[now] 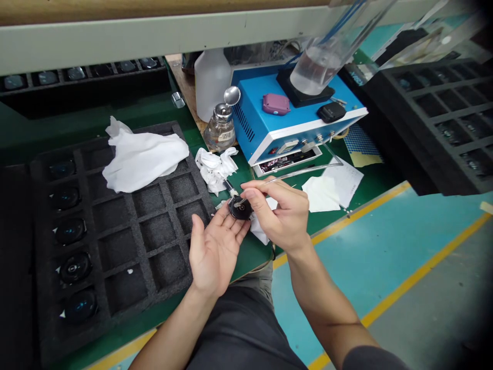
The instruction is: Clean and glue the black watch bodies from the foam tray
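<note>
A small round black part (241, 209) rests at the fingertips of my left hand (217, 249), which is palm up with its fingers spread and thumb apart. My right hand (283, 210) pinches a thin tool joined to a clear tube (304, 170), and the tool's tip touches the face of the black part. To the left lies a black foam tray (144, 252) with similar round parts (75, 267) in its left column. A white cloth (144, 160) covers some of the tray's upper pockets.
Behind my hands are a blue machine (254, 115) bearing a water container (314, 69), a glass bottle (220, 131) with its lid raised, and crumpled tissues (215, 167). More foam trays (435, 123) stand at the right. A shelf edge (154, 38) crosses the top.
</note>
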The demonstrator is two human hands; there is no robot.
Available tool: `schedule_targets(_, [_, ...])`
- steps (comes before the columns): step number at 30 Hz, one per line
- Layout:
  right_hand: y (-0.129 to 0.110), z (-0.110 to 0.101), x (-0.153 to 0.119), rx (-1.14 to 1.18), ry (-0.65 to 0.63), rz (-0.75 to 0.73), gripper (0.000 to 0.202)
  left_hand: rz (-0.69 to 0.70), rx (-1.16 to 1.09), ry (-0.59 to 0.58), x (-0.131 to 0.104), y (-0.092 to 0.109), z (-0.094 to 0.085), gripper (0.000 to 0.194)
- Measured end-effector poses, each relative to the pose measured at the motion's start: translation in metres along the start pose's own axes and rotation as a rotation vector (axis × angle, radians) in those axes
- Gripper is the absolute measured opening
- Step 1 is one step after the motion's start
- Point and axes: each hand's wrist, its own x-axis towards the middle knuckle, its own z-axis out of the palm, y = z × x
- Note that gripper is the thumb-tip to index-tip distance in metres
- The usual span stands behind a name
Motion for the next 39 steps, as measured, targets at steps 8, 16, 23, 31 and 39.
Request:
schedule_targets(8, [-0.0004,-0.0006,0.0006,-0.005,-0.005,0.010,0.012,-0.001,0.000,0.003,0.0000,0.0000,0.0002,0.073])
schedule_targets(16, [-0.0001,-0.0005,-0.0001,-0.006,-0.008,0.007,0.012,0.000,0.003,0.006,-0.0007,-0.0005,-0.0015,0.072])
schedule_targets(23, [-0.0002,0.0005,-0.0001,-0.004,-0.008,0.012,0.012,-0.002,0.000,0.004,-0.0001,-0.0003,-0.0004,0.073])
schedule_targets(31, [-0.0002,-0.0005,-0.0002,-0.004,-0.012,0.021,0.012,0.004,0.005,0.002,-0.0004,0.0000,0.0007,0.072])
schedule_targets(39, [-0.0007,0.0000,0.0001,-0.018,-0.013,0.034,0.013,-0.003,0.012,0.014,-0.0003,0.0002,0.0006,0.073])
